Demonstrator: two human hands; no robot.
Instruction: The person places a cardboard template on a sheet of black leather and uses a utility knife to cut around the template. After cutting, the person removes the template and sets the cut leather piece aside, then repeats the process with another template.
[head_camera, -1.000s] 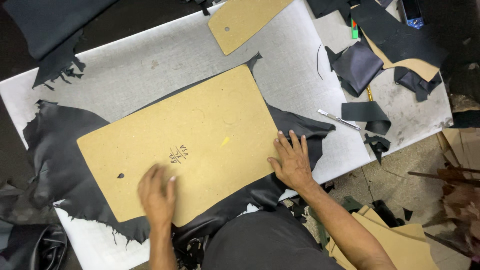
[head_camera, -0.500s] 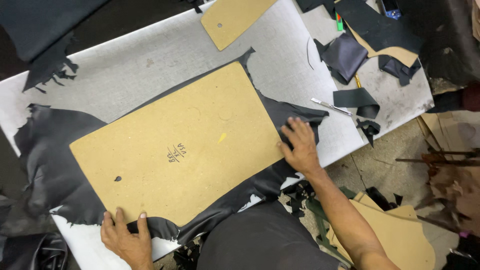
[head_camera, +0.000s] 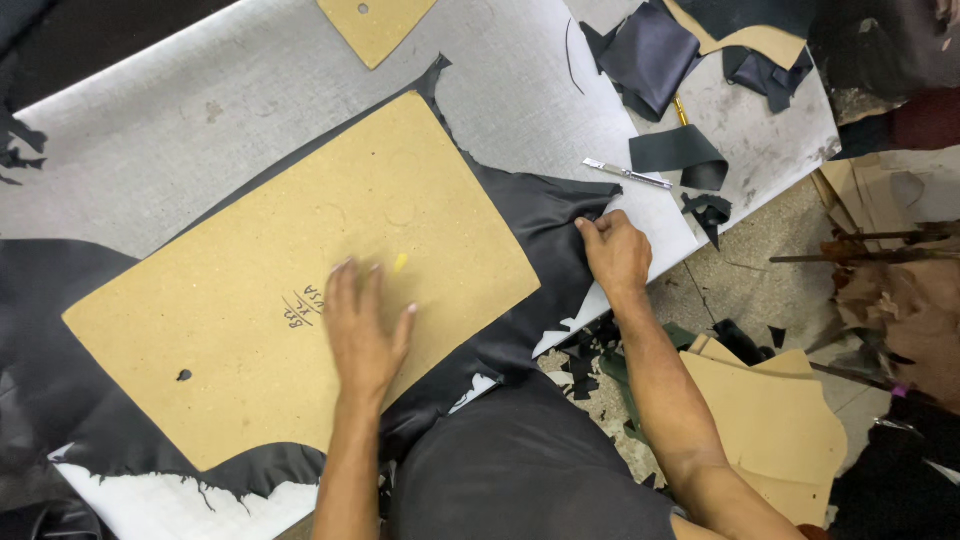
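Observation:
A large tan cardboard pattern (head_camera: 250, 270) lies on a sheet of black leather (head_camera: 540, 230) spread over a grey work table (head_camera: 180, 130). My left hand (head_camera: 362, 325) rests flat on the pattern, fingers spread, close to a handwritten mark and a small yellow spot. At the table's right edge, my right hand (head_camera: 615, 250) pinches the black leather's border, fingers curled around the material. The leather sticks out from under the pattern on the right, left and near sides.
A metal knife (head_camera: 628, 174) lies on the table just beyond my right hand. Black leather scraps (head_camera: 650, 50) and a smaller tan pattern piece (head_camera: 375, 22) sit at the far side. More tan patterns (head_camera: 775, 420) and offcuts lie on the floor to the right.
My left hand has moved from the pattern's near-left edge up onto its middle. My right hand has shifted slightly right, gripping the leather's edge. The view has tilted a little.

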